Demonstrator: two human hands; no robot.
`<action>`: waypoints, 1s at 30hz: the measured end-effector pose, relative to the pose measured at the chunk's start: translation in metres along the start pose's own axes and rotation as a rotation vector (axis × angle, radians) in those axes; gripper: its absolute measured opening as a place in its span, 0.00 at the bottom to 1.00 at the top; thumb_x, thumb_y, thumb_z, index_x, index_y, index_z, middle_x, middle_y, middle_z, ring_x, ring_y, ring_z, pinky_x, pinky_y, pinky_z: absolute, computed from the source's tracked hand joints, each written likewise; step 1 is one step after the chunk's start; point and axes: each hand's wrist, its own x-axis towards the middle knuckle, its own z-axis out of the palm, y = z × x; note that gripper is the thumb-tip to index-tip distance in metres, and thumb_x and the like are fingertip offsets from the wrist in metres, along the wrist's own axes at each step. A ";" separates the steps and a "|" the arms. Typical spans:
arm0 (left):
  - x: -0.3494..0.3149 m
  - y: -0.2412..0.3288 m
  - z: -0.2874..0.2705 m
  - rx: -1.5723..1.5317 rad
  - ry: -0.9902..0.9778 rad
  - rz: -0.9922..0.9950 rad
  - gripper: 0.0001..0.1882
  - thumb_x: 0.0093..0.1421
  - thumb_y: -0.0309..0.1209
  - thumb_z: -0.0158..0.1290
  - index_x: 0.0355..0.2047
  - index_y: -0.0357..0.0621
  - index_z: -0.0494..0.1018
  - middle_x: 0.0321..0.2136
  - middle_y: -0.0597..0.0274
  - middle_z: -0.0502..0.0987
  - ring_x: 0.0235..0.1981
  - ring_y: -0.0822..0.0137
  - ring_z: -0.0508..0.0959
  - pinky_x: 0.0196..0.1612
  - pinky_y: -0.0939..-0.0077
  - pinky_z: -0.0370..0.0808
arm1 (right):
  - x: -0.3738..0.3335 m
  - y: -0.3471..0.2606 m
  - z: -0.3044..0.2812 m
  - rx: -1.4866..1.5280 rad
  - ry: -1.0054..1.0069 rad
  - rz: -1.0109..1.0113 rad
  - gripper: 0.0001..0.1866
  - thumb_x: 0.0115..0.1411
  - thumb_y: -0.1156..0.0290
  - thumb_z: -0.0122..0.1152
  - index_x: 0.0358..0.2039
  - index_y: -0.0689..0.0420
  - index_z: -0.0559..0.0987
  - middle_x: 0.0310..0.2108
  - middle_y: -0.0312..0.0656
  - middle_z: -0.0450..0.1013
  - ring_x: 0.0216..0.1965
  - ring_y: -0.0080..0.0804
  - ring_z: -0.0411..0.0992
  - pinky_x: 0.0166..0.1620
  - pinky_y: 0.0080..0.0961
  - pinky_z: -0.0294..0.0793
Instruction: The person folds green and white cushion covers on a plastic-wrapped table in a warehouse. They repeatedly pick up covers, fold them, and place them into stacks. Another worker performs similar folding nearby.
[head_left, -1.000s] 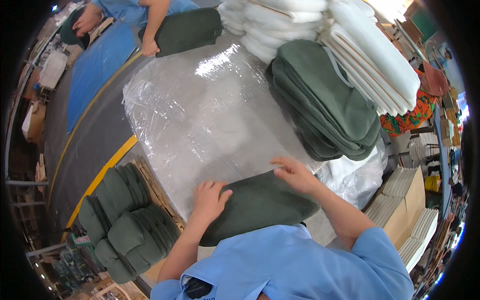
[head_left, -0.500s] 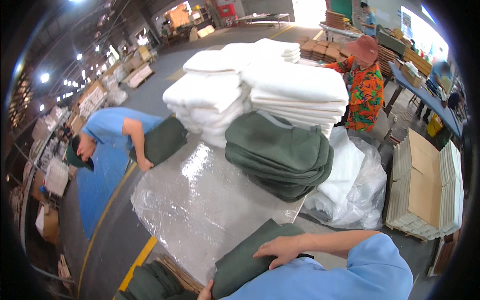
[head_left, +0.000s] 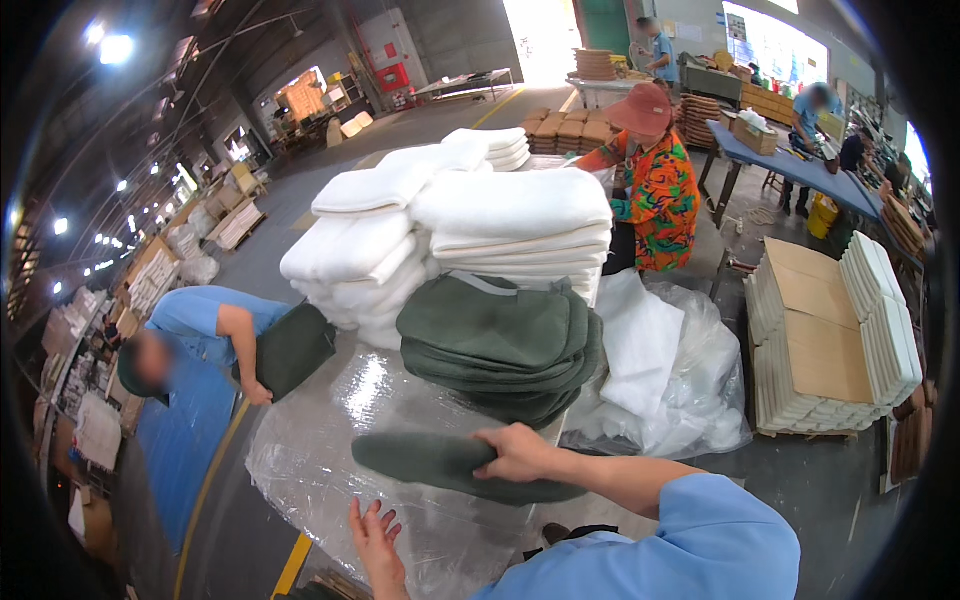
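A dark green cushion piece (head_left: 415, 456) is gripped in the right hand (head_left: 515, 453), fingers closed over its upper edge, and is held above the near part of the film-wrapped table (head_left: 305, 462), right end reaching past the table's right edge. The left hand (head_left: 376, 540) is held open, fingers loosely spread, nothing grasped, below the piece's left end and apart from it. Room is left over the film leftward; beyond, space is bounded by a green stack (head_left: 490, 335).
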 end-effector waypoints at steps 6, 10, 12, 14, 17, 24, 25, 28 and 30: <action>0.042 -0.016 0.061 0.080 -0.269 -0.083 0.41 0.71 0.43 0.58 0.75 0.41 0.53 0.63 0.54 0.71 0.57 0.63 0.73 0.57 0.65 0.72 | -0.022 -0.012 -0.020 1.066 0.196 0.180 0.32 0.60 0.72 0.75 0.63 0.62 0.75 0.53 0.43 0.80 0.52 0.34 0.79 0.57 0.33 0.77; 0.064 0.016 0.090 0.211 -0.322 -0.040 0.26 0.76 0.42 0.51 0.62 0.31 0.70 0.53 0.53 0.79 0.51 0.65 0.79 0.56 0.69 0.75 | -0.036 -0.020 -0.004 1.300 0.305 0.175 0.38 0.59 0.74 0.76 0.68 0.61 0.69 0.58 0.43 0.76 0.59 0.35 0.74 0.64 0.35 0.72; 0.075 0.021 0.082 0.369 -0.319 -0.084 0.25 0.77 0.44 0.48 0.57 0.32 0.74 0.50 0.54 0.81 0.50 0.64 0.80 0.55 0.69 0.76 | -0.043 -0.022 0.003 1.335 0.261 0.148 0.43 0.58 0.75 0.77 0.70 0.60 0.63 0.61 0.43 0.72 0.63 0.34 0.70 0.68 0.34 0.67; 0.089 0.017 0.085 0.461 -0.383 -0.092 0.24 0.78 0.44 0.46 0.53 0.32 0.77 0.47 0.57 0.83 0.46 0.67 0.81 0.52 0.71 0.77 | -0.050 -0.015 0.009 1.329 0.180 0.151 0.45 0.58 0.73 0.77 0.71 0.58 0.60 0.61 0.43 0.71 0.62 0.37 0.71 0.63 0.40 0.73; 0.091 0.005 0.066 0.546 -0.510 -0.188 0.24 0.78 0.44 0.46 0.52 0.33 0.78 0.45 0.61 0.83 0.43 0.70 0.80 0.50 0.73 0.76 | -0.069 -0.020 0.014 1.285 0.035 0.356 0.42 0.58 0.68 0.77 0.68 0.56 0.64 0.60 0.44 0.72 0.58 0.40 0.74 0.53 0.47 0.81; 0.076 -0.026 0.044 0.744 -0.680 -0.133 0.21 0.77 0.44 0.49 0.45 0.35 0.79 0.35 0.66 0.80 0.39 0.76 0.76 0.44 0.75 0.74 | -0.114 -0.023 0.064 1.350 0.027 0.617 0.38 0.60 0.66 0.75 0.66 0.61 0.66 0.58 0.49 0.74 0.56 0.42 0.76 0.45 0.41 0.84; 0.075 -0.034 0.041 0.682 -0.682 -0.231 0.21 0.76 0.45 0.50 0.46 0.36 0.79 0.35 0.66 0.80 0.39 0.75 0.76 0.44 0.74 0.74 | -0.114 -0.024 0.067 1.356 0.027 0.645 0.37 0.61 0.66 0.74 0.66 0.61 0.66 0.58 0.49 0.74 0.55 0.43 0.76 0.45 0.41 0.84; 0.075 -0.063 0.029 0.516 -0.651 -0.554 0.23 0.73 0.48 0.55 0.47 0.37 0.78 0.35 0.64 0.80 0.38 0.72 0.76 0.43 0.73 0.75 | -0.110 -0.030 0.076 1.357 0.029 0.719 0.36 0.61 0.68 0.73 0.65 0.60 0.65 0.57 0.49 0.74 0.54 0.43 0.77 0.46 0.42 0.85; 0.076 -0.089 0.018 0.434 -0.589 -0.819 0.26 0.69 0.51 0.60 0.48 0.37 0.77 0.36 0.62 0.80 0.37 0.70 0.77 0.42 0.71 0.75 | -0.104 -0.028 0.091 1.341 0.033 0.761 0.35 0.62 0.68 0.72 0.65 0.60 0.65 0.56 0.48 0.75 0.52 0.44 0.78 0.47 0.42 0.85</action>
